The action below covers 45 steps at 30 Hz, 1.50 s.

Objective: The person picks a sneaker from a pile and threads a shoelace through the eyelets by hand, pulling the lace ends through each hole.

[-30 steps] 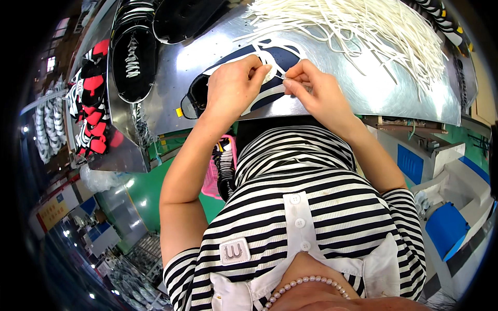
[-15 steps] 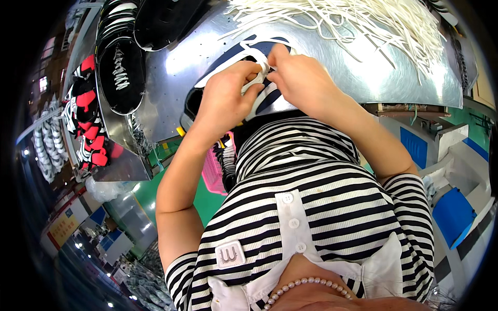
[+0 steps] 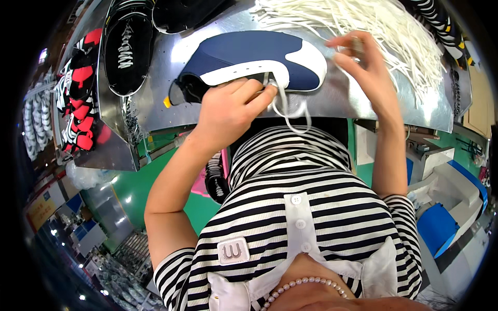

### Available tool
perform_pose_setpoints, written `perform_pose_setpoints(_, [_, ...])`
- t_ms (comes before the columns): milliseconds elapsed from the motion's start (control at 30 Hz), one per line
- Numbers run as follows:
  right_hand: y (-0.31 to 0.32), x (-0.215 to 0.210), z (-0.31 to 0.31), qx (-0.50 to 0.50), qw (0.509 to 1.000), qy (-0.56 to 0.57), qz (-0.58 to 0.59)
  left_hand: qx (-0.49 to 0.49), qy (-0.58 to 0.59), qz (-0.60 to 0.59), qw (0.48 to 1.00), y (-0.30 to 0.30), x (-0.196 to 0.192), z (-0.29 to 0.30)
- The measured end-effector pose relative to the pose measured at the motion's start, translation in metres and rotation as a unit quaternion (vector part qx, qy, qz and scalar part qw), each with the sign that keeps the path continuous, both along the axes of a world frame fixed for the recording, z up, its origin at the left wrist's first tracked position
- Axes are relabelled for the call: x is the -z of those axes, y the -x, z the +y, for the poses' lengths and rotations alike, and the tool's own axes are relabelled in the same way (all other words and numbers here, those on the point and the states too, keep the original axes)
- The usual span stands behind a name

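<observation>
A navy and white shoe point(image 3: 244, 49) lies tilted on its side on the metal table in front of me, its toe to the right. My left hand point(image 3: 233, 106) is closed at the shoe's opening, its fingertips pinching a white shoelace point(image 3: 282, 106) beside the eyelet strip. The lace hangs in loops over the table's near edge. To the right of the toe, my right hand point(image 3: 371, 67) is raised with thumb and fingers apart, slightly smeared by motion. It is nearest to a heap of loose white laces point(image 3: 358, 31).
Black shoes point(image 3: 127, 57) stand at the table's left. Red, black and white shoe parts point(image 3: 83, 98) hang or pile beyond that edge. Dark striped shoes point(image 3: 441, 26) line the far right. Below the metal table point(image 3: 171, 116) are a pink basket point(image 3: 202, 184) and a blue-and-grey object point(image 3: 443, 225).
Both hands worked together at the laces before. My right hand has let go and moved right, and the shoe has turned so its navy side faces up.
</observation>
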State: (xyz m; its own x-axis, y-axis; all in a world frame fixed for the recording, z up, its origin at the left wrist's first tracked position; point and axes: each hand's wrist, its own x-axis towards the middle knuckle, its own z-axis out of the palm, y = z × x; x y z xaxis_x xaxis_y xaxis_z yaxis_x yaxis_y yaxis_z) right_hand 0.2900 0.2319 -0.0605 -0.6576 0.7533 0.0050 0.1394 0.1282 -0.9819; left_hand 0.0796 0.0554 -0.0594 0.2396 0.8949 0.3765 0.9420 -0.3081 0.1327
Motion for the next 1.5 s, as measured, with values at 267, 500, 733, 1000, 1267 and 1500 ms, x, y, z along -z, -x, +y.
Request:
perform_pose_setpoints(267, [0.043, 0.019, -0.027, 0.006, 0.996, 0.045, 0.070, -0.170, 0.391, -0.552, 0.716, 0.034, -0.018, -0.007])
perform_pose_setpoints(500, [0.051, 0.029, -0.043, 0.021, 0.997, 0.043, 0.061, -0.245, 0.419, -0.610, 0.626, 0.022, -0.005, 0.011])
perform_pose_setpoints(733, [0.044, 0.028, -0.042, 0.045, 0.990, 0.134, 0.021, -0.244, 0.270, -0.264, 0.893, 0.037, 0.004, 0.002])
perform_pose_setpoints(1000, [0.042, 0.029, -0.035, 0.017, 0.989, 0.142, 0.024, -0.236, 0.313, -0.384, 0.836, 0.031, 0.000, 0.007])
perform_pose_setpoints(1267, [0.020, 0.022, -0.025, 0.092, 0.967, 0.214, 0.102, -0.275, -0.065, 0.041, 0.958, 0.124, -0.041, -0.049])
perform_pose_setpoints(1500, [0.012, 0.049, -0.015, 0.096, 0.969, 0.224, 0.050, -0.419, -0.012, 0.033, 0.907, 0.178, -0.039, -0.127])
